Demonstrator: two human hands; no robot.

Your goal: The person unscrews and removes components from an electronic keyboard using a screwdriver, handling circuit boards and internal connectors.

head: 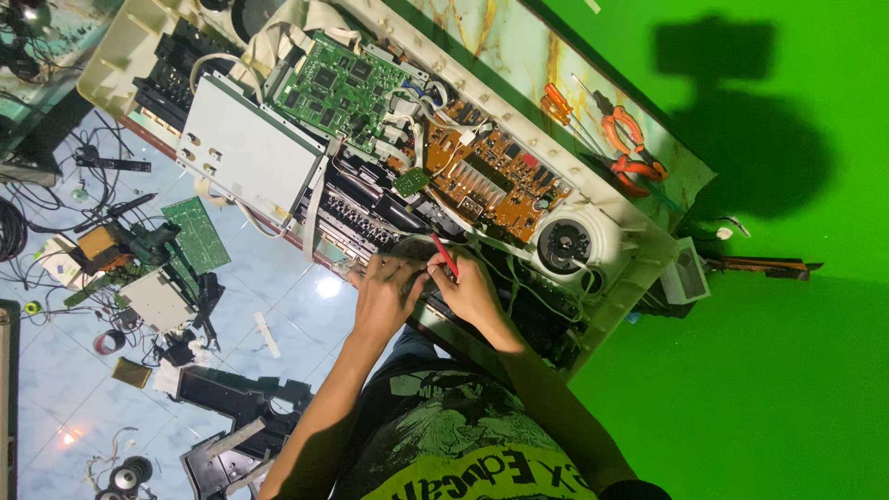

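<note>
An opened cream keyboard casing [639,255] lies across a table, its insides bare. Inside it are a green circuit board [338,88], an orange-brown circuit board [491,176], a grey metal plate [245,148] and a round speaker [563,243]. My right hand [472,292] grips a thin red-handled tool [444,255], whose tip points into the black parts at the casing's near edge. My left hand [384,296] rests right beside it with fingers bent onto that same edge. What the left fingers pinch, if anything, is hidden.
Orange-handled pliers [630,148] and an orange screwdriver [556,102] lie on the table past the casing. A small white box [687,270] sits at the casing's end. Loose boards, cables and black panels [231,398] litter the pale blue tiled floor. A green backdrop [787,370] fills the right.
</note>
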